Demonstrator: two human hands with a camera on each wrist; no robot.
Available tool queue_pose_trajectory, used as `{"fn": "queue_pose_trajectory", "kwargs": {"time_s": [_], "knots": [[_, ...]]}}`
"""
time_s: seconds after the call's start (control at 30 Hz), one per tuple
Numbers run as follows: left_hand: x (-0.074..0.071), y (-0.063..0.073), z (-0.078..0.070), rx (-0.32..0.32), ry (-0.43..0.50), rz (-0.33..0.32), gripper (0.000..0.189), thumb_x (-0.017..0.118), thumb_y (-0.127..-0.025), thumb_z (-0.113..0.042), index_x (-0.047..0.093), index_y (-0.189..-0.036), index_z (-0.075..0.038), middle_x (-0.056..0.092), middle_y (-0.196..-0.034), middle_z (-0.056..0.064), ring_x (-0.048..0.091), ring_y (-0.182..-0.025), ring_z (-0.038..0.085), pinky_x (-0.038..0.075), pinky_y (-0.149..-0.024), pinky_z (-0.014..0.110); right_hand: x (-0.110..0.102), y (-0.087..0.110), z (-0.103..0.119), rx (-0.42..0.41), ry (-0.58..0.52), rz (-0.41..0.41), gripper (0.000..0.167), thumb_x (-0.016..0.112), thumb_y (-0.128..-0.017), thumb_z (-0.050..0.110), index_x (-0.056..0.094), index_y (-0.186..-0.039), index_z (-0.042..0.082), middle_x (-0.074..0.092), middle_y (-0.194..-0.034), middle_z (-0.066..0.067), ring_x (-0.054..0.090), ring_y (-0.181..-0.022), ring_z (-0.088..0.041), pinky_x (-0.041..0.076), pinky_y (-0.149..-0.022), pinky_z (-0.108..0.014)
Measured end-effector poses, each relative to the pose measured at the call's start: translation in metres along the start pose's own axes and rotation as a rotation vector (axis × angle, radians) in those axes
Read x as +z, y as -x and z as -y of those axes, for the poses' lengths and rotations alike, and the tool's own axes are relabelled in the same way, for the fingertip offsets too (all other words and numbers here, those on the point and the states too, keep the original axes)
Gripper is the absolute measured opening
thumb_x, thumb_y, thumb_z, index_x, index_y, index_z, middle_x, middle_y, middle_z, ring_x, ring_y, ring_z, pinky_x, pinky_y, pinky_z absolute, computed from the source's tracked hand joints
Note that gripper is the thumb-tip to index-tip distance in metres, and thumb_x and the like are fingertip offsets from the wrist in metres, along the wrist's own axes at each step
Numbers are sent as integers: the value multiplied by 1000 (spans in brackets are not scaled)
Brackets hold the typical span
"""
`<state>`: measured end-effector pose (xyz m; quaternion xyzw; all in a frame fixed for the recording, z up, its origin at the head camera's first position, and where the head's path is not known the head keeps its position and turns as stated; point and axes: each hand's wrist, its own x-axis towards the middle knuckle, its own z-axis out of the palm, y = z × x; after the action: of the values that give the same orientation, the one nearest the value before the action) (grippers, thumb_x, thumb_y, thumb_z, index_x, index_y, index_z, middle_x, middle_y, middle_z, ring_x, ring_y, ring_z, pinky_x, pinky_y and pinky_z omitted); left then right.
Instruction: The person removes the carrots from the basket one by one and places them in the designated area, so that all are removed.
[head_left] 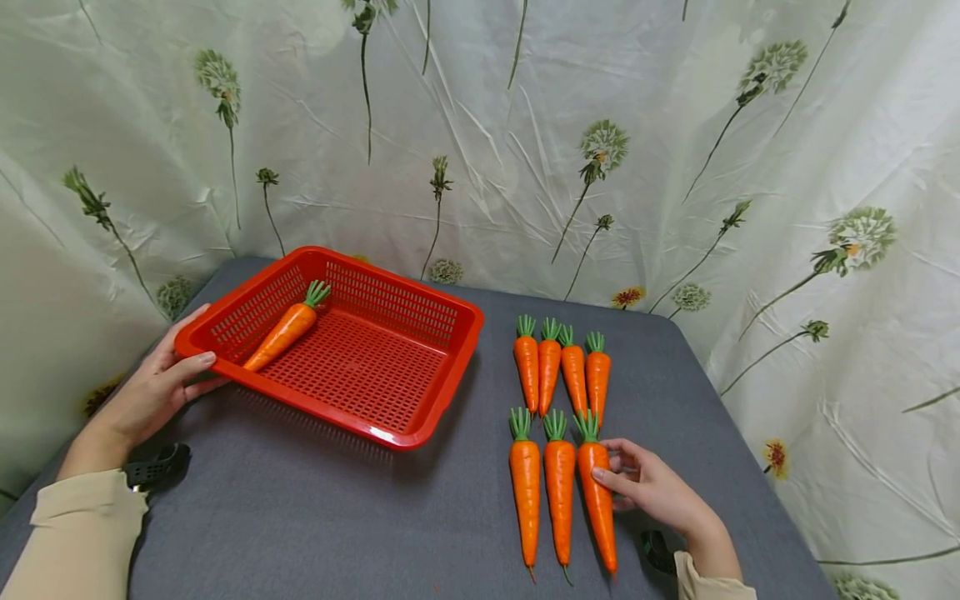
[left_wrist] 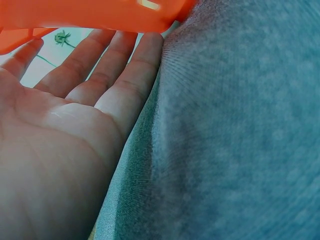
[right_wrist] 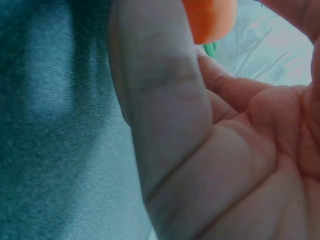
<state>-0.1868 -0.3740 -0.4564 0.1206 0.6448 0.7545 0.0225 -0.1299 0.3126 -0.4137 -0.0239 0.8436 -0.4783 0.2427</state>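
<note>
My left hand [head_left: 153,387] holds a red plastic basket [head_left: 315,407] by its left corner, thumb over the rim and fingers along the outside. In the left wrist view the fingers reach up to the basket's wall [left_wrist: 85,15]. One orange toy-like carrot [head_left: 283,335] with a green top lies inside, against the left end. At the right, my right hand [head_left: 648,483] grips the rightmost carrot [head_left: 596,500] of the front row between thumb and fingers. The right wrist view shows just part of that carrot [right_wrist: 212,20], mostly hidden by the hand.
Two more carrots, a left one [head_left: 525,492] and a middle one [head_left: 559,492], lie beside the held one. Behind them is a row of several smaller-looking carrots [head_left: 573,375]. Grey cloth covers the table [head_left: 337,525]. A floral curtain [head_left: 487,125] hangs behind it.
</note>
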Motion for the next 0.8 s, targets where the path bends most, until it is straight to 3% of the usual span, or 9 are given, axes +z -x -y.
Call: {"fn": "queue_pose_trajectory", "kwargs": {"time_s": [0.53,0.8], "knots": [[0,1,0,17,16,15,76,40,-112,-4,2,-175,-27,29,-165,-5,60,-126,-7,62,-89,20,10,1,3,43,1,10,71,70,-106,33,41,-151,-13,63,-116,-16,70,-98,-20,67,-80,-42],[1,1,0,5,11,7,77,41,-113,-6,2,-175,-28,28,-166,-5,60,-126,-8,62,-89,19,13,-3,2,62,36,-23,69,69,-106,33,42,-150,-13,61,-108,-11,67,-92,-18,67,-77,-39]]}}
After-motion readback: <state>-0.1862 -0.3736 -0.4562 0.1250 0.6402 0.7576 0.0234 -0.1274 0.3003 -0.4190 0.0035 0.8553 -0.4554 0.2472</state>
